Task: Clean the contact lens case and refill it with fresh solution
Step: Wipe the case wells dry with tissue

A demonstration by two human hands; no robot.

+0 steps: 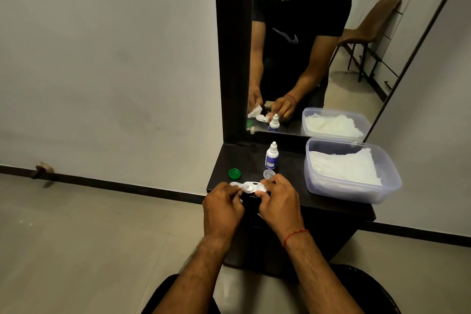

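Hands meet over the dark shelf's (293,187) front edge: the right hand (277,201) pinches the white contact lens case (252,186), its long axis running left-right, while the left hand (223,202) presses tissue (235,184) into its near well.

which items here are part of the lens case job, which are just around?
In use: lens case, tissue in left hand, right hand, green cap, clear cap, solution bottle, tissue tub.
Just around: mirror, doorstop.
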